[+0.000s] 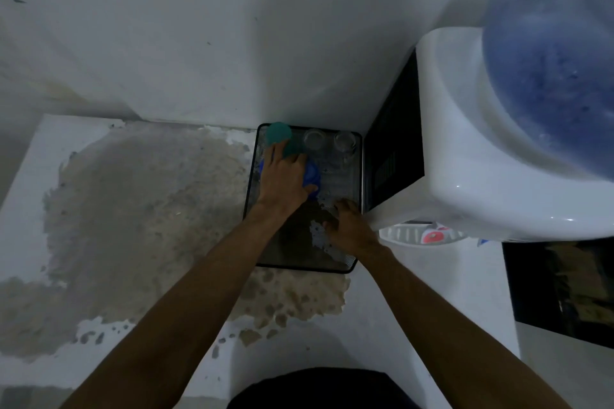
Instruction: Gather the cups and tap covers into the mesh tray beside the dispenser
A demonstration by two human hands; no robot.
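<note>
Peeling white worktop [139, 209] is carrying the mesh tray [345, 267], sitting just beside the dispenser [465, 143]. Inside it, left hand [282, 181] is pressing flat on a blue cover [312, 176], green covers [279, 133] and clear cups [315, 139] lining the far edge. Right hand [349, 229] is resting, fingers curled, empty, near the tray's right rim.

Cups [315, 139] in tray [345, 267], left of dispenser [465, 129]

black mesh tray [352, 267], teal cups [278, 133] – blue cover [312, 173]

Dim corner with stained white surfaces

A white wall [199, 26] met a white counter [40, 176] whose paint had peeled into a large brownish patch [149, 209]; light was low.
</note>
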